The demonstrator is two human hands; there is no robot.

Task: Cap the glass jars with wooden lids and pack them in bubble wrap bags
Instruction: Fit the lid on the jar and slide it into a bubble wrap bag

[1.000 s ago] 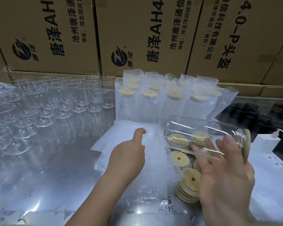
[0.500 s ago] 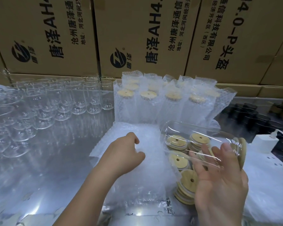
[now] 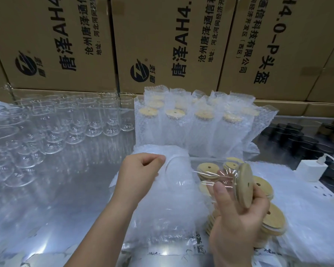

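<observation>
1. Progress: a batch of packed jars (image 3: 202, 128) is seen standing upright in bubble sleeves at the back of the table (image 3: 75, 199), each topped by a wooden disc. This portion is judged complete.
2. Uncapped glass jars (image 3: 75, 124) are ranked in rows at the left. These are judged to be the work outstanding. Loose wooden lids (image 3: 272, 218) are stacked at the right, just beside the right hand (image 3: 237, 224).
3. One capped jar (image 3: 210, 178) is held on its side by the right hand, whose fingers are curled round its lid end. Its lid (image 3: 244, 185) faces right.
4. The jar's base is directed into the mouth of a bubble wrap bag (image 3: 162, 212). The base appears to be just inside, but depth is hard to judge through clear glass and film.
5. The bag's mouth edge is pinched by the left hand (image 3: 141, 168), with the fingers curled tight.
6. Materials are noted as follows. The glass is clear, smooth and cylindrical with a rounded base. The lids are flat, pale discs, each pierced by a small hole. The bag is soft, translucent and dimpled, and is laid flat on the table.
</observation>
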